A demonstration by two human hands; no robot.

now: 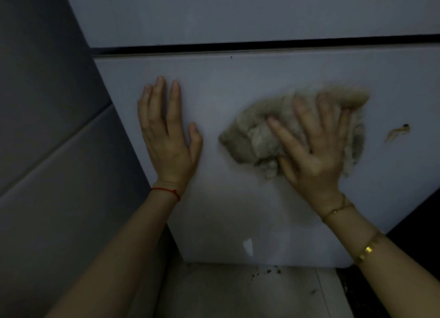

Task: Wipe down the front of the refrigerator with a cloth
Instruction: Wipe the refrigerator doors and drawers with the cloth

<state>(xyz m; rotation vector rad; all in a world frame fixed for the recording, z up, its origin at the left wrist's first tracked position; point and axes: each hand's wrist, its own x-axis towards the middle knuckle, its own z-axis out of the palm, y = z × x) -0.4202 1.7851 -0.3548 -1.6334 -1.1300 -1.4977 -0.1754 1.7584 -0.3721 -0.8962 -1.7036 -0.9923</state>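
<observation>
left hand point(169, 136) flat, fingers spread, empty, on refrigerator door point(238, 210) centre-left | right hand point(314, 148) splayed, pressing beige cloth point(252, 136) against door, centre-right | yellowish smear point(397, 132) far right

Blur and cut-off edges
The cloth point(292, 129) was motion-blurred; the refrigerator door point(238, 210) ran past the right edge.

Beige cloth point(295, 129) on pale grey-white refrigerator point(238, 84) — red wrist string point(166, 191).
</observation>
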